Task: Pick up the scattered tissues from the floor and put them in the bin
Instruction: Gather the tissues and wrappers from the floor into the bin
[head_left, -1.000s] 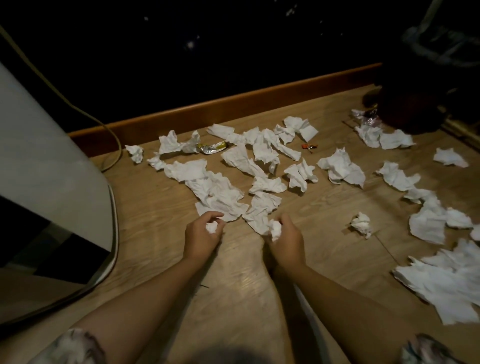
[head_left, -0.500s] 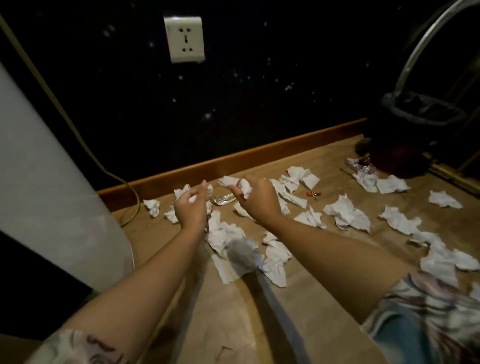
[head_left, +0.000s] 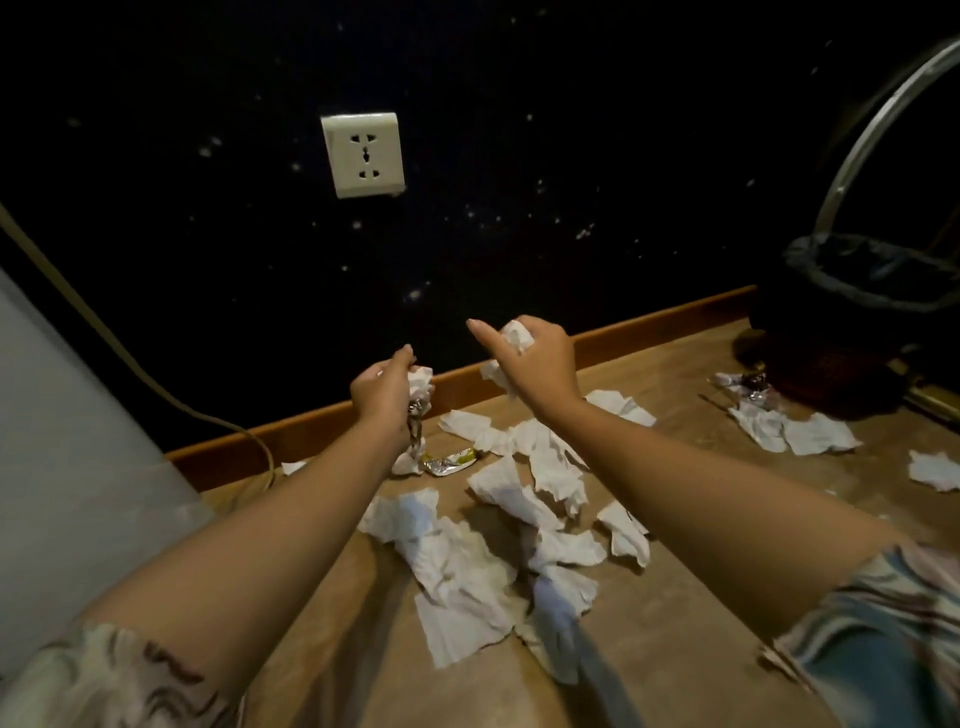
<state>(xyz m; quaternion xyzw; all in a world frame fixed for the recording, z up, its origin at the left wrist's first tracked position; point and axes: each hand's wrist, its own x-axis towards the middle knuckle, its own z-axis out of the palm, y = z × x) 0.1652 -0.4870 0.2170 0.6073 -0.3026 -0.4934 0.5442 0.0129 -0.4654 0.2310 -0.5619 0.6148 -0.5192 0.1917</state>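
Both hands have been lifted off the floor (head_left: 675, 649) since a second ago, so the carry to the bin is judged to have begun. Left hand (head_left: 387, 387) is closed on a crumpled tissue (head_left: 420, 378), raised in front of the skirting. Right hand (head_left: 535, 358) is clamped on a second tissue wad (head_left: 517, 336), forefinger stuck out. Many scattered tissues (head_left: 467, 571) are left on the floor below and to the right. Bin (head_left: 852, 312), dark bag-lined, stands far right, well apart from both hands; contents cannot be told.
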